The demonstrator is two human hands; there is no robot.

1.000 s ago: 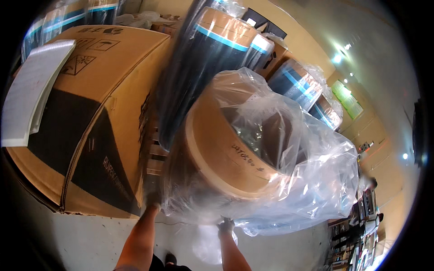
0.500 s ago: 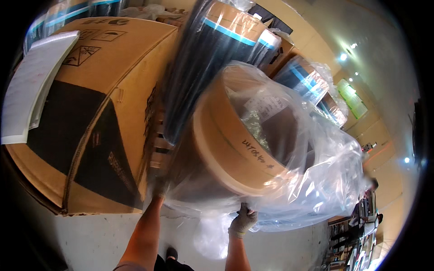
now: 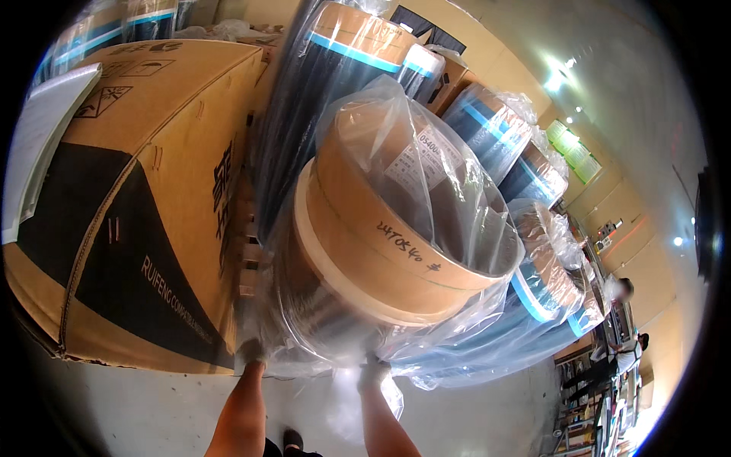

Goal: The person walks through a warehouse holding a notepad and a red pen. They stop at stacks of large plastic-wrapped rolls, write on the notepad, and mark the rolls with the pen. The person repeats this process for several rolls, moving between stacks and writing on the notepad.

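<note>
A large cardboard-cored roll (image 3: 396,263) stands tilted in front of me, dark film wound below its tan rim. A clear plastic bag (image 3: 320,324) covers its top and sides, with a white label inside the wide core. At the roll's lower left, my gloved left hand (image 3: 251,352) is closed on the bag, its fingers blurred. My gloved right hand (image 3: 373,371) is closed on the bag's lower part at the front, also smeared by motion. Loose plastic hangs beside my right wrist.
A big cardboard box (image 3: 145,221) with black panels stands close on the left, white papers (image 3: 49,145) on top. Taller wrapped rolls (image 3: 335,84) stand behind; more wrapped rolls (image 3: 544,274) are at right. A person (image 3: 620,362) is beside shelving at far right.
The bag has come down over the roll and lies closer around its rim. My right hand has moved left and slightly lower. The view has shifted, showing more rolls at right.
</note>
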